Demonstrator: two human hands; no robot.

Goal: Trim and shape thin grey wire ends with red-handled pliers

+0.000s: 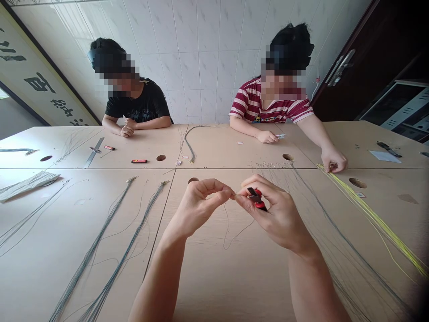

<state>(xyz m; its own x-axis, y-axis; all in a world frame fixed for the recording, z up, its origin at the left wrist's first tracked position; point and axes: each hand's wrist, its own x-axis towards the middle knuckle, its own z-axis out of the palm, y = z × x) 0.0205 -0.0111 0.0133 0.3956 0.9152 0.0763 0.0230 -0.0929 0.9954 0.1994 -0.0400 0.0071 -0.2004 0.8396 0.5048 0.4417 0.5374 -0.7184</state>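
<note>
Above the middle of the table, my left hand (206,201) pinches a thin grey cord (227,223) between thumb and fingertips. My right hand (276,208) meets it there, its thumb and forefinger also closed at the cord. A small red-and-black tool (257,199) is tucked in the right hand; its kind is mostly hidden by the fingers. From the hands the cord hangs in a loose loop over the tabletop. Whatever lies right between the fingertips is too small to make out.
Bundles of grey-blue cords (110,210) lie on the left, yellow cords (375,219) on the right, under a co-worker's hand (333,161). Small loose pieces (271,164) are scattered beyond my right hand. A metal ruler (94,152) and red lighter-like sticks (139,161) lie far left. Two people sit opposite.
</note>
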